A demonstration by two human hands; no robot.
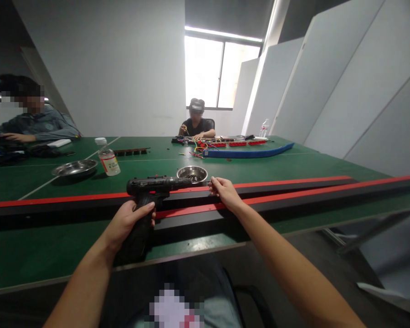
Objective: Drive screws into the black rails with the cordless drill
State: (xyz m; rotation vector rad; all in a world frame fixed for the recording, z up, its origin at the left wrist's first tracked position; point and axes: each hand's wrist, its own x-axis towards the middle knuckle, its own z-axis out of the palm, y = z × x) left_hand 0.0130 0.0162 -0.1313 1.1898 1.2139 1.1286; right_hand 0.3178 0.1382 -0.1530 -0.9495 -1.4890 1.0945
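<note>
The left hand (130,218) is clamped around the grip of the drill (150,184), thumb along its side, the nose pointing right. The right hand (222,187) has its fingertips pinched on the end of the bit (201,183); any screw there is too small to make out. The drill is held over the bench (37,255), above two red-topped bars (310,201) that run beneath it to either side.

The step in hand looks like fitting or steadying something at the bit. The next move, I judge, calls for keeping the drill still and in line with the pinching fingers, trigger unpressed until they are clear. A bowl (192,169) of small dark pieces stands just beyond the drill's nose.

To the drill's left, the bottle (110,165) has a red-and-yellow label; one word seems to begin with "C", the rest too blurred. No brand can be read on the drill.
</note>
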